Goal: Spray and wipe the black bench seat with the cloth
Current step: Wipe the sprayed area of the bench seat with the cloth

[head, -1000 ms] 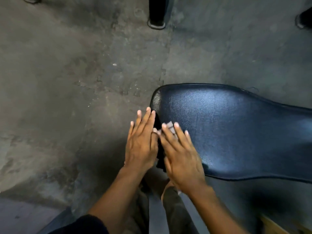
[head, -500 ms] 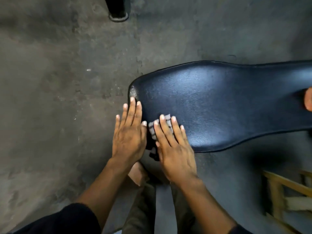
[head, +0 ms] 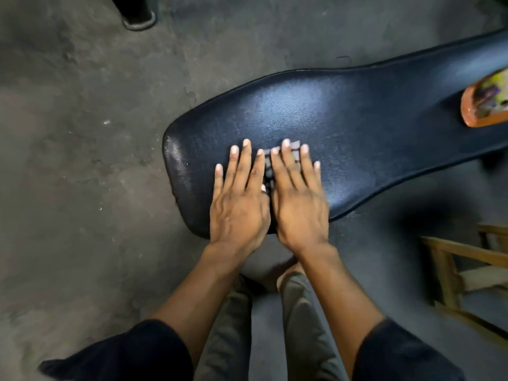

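The black bench seat is padded and glossy, and runs from centre to the upper right. Both hands lie flat and side by side on its near left end. My left hand and my right hand press down on a dark checked cloth. The cloth shows only in the gap between the hands and past my right fingertips; the rest is hidden under the palms. An orange bottle-like object with a colourful label lies on the seat at the right edge, blurred.
Grey concrete floor surrounds the bench. A black post foot stands at the top left. A wooden frame sits low on the right. My legs are below the hands.
Both hands slid with the cloth from the seat's left end edge onto its top surface, further right along it. The view shifted, and the orange object came into sight.
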Tool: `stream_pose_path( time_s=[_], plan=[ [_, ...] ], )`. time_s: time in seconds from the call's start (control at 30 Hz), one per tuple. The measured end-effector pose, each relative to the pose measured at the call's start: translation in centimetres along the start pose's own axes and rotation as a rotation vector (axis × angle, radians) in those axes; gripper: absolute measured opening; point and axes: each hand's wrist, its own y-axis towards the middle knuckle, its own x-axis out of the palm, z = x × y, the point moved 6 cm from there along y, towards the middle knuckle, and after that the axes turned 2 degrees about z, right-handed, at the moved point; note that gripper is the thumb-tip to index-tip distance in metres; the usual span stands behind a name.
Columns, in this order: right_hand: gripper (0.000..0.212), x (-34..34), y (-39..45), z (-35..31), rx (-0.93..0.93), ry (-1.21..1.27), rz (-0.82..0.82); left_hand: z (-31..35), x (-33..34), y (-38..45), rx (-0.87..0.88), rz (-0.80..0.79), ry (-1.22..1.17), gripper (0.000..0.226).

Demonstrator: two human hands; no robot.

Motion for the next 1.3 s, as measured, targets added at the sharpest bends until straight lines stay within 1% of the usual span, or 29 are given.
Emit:
stream_pose_path(
  time_s=[0.07,0.1,0.13,0.2,0.27,0.33,0.43,0.53,0.6,0.67,0.73,0.8,0.9,0.97,1.07,1.17,1.23,1.3],
  plan=[
    [0.063,0.2,-2.3,1.2,-0.056,0.001,-0.003,0.9,0.2,0.4,0.024,-0.028,0.0,0.072],
    [0.063,0.0,-3.2,2.4,-0.049,-0.002,0.006,1.4,0.3,0.6,0.037,-0.036,-0.001,0.071],
    [0.062,-0.3,-3.8,4.1,-0.004,-0.003,0.028,1.8,0.3,0.7,0.045,-0.038,-0.006,0.07],
    [0.061,-1.4,-4.1,7.8,0.174,0.012,0.076,2.8,0.3,0.4,0.061,-0.033,-0.013,0.069],
    [0.06,-2.3,-3.1,10.8,0.327,0.054,0.107,4.3,1.0,-0.3,0.1,-0.064,-0.003,0.068],
    [0.06,-3.1,-1.1,12.0,0.372,0.077,0.127,6.2,2.3,-1.0,0.121,-0.119,0.0,0.068],
    [0.063,-3.4,1.6,12.1,0.328,0.078,0.07,8.5,3.8,-0.9,0.089,-0.142,-0.015,0.07],
    [0.068,-3.4,1.7,12.3,0.195,0.052,0.002,10.7,4.5,0.4,0.055,-0.122,-0.011,0.072],
    [0.07,-3.7,0.5,13.2,0.115,0.044,-0.043,12.4,4.9,1.6,0.07,-0.135,0.001,0.073],
    [0.069,-4.2,-0.7,14.6,0.078,0.056,-0.05,14.3,5.2,2.7,0.113,-0.166,0.017,0.075],
    [0.066,-4.5,-1.2,16.6,0.094,0.06,-0.061,15.8,5.7,3.4,0.156,-0.209,0.045,0.076],
    [0.067,-5.0,-0.6,19.3,0.167,0.083,-0.065,17.2,6.3,4.0,0.178,-0.237,0.078,0.076],
    [0.065,-6.0,2.5,21.9,0.257,0.135,-0.016,18.5,7.0,4.5,0.174,-0.256,0.098,0.075],
    [0.067,-6.3,5.0,22.1,0.27,0.156,-0.022,18.6,7.3,5.1,0.153,-0.268,0.11,0.075],
    [0.069,-6.0,6.3,21.4,0.23,0.16,-0.04,18.5,7.2,5.9,0.118,-0.29,0.086,0.076],
    [0.071,-6.0,4.5,20.8,0.13,0.14,-0.081,18.8,6.7,6.4,0.091,-0.324,0.025,0.075],
    [0.075,-6.4,2.5,20.6,0.077,0.13,-0.121,19.1,6.0,6.7,0.078,-0.356,-0.002,0.07],
    [0.08,-6.9,1.3,21.8,0.092,0.097,-0.148,19.8,5.5,7.4,0.082,-0.397,0.027,0.064]
  ],
)
